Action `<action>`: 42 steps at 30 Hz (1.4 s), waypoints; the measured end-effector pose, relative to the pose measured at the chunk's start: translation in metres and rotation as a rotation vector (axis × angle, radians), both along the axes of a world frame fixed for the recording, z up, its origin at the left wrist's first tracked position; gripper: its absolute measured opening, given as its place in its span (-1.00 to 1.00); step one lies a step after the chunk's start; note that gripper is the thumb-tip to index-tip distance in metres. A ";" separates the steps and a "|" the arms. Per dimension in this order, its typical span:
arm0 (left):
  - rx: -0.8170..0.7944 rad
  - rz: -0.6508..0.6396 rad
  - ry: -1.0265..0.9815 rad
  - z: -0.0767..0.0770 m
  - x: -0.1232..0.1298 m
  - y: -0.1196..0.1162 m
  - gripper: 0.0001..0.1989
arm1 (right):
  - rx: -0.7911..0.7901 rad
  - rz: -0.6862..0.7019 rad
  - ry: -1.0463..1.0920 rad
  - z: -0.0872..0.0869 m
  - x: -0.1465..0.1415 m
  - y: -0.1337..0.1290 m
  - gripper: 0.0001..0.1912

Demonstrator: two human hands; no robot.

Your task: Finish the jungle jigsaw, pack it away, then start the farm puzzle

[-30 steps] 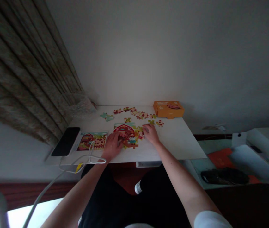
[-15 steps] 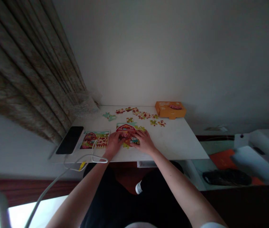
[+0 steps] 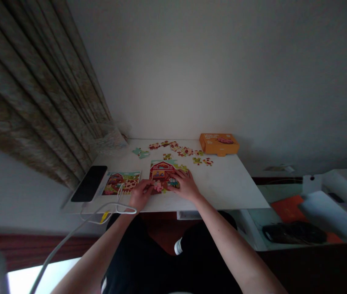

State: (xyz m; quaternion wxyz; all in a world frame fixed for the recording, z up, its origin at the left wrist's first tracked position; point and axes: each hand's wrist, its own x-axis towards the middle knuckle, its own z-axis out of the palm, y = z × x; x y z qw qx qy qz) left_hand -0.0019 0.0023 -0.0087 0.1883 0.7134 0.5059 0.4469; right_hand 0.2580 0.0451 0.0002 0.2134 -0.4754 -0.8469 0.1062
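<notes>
Joined puzzle pieces showing a red barn (image 3: pixel 162 166) lie at the middle of the white table. My left hand (image 3: pixel 140 193) pinches a pink puzzle piece (image 3: pixel 158 186) at the lower left part of the barn picture. Resting on the right side of the joined pieces is my right hand (image 3: pixel 185 185), its fingers spread. Left of my left hand lies a printed farm picture (image 3: pixel 121 182). Several loose puzzle pieces (image 3: pixel 185 151) are scattered behind the barn picture.
An orange box (image 3: pixel 219 144) stands at the back right of the table (image 3: pixel 234 183). A black phone (image 3: pixel 89 183) lies at the left edge, with a white cable (image 3: pixel 116 203) looping over the front edge. Clear plastic wrapping (image 3: pixel 112 139) is by the curtain.
My left hand has moved toward me and slightly left with the pink piece, uncovering more of the barn. My right hand has stayed nearly in place.
</notes>
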 end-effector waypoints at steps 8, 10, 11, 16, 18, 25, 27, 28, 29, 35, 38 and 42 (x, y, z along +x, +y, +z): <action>0.018 -0.183 0.297 0.002 -0.012 -0.016 -0.74 | -0.010 -0.091 0.012 -0.005 0.000 0.002 -0.49; 0.051 -0.150 0.401 0.002 -0.009 -0.018 -0.73 | -0.010 -0.095 0.016 -0.004 0.000 0.001 -0.50; 0.066 -0.133 0.444 0.003 -0.008 -0.019 -0.73 | -0.011 -0.097 0.018 -0.003 0.000 0.001 -0.51; 0.115 -0.136 0.512 0.011 -0.003 -0.026 -0.82 | -0.023 -0.129 0.027 0.000 0.000 -0.001 -0.53; 0.114 -0.147 0.526 0.015 -0.002 -0.029 -0.82 | -0.024 -0.139 0.028 -0.001 0.000 0.000 -0.53; 0.142 -0.118 0.535 0.016 0.001 -0.031 -0.80 | -0.026 -0.130 0.031 -0.001 -0.001 -0.001 -0.53; 0.141 -0.103 0.523 0.016 0.002 -0.027 -0.79 | -0.028 -0.127 0.023 0.001 -0.001 -0.002 -0.53; 0.140 -0.098 0.517 0.016 0.002 -0.023 -0.79 | -0.029 -0.126 0.018 0.002 -0.001 -0.002 -0.52; 0.139 -0.102 0.513 0.017 0.003 -0.018 -0.78 | -0.029 -0.124 0.015 0.003 -0.001 -0.002 -0.52; 0.064 -0.223 0.538 0.017 0.007 0.026 -0.60 | -0.012 -0.118 0.028 0.005 -0.002 -0.004 -0.53; 0.044 -0.277 0.551 0.012 0.008 0.040 -0.57 | -0.001 -0.149 0.077 -0.003 -0.001 -0.001 -0.58; 0.072 -0.300 0.529 0.004 0.009 0.044 -0.56 | 0.062 -0.310 0.221 -0.016 0.012 0.019 -0.65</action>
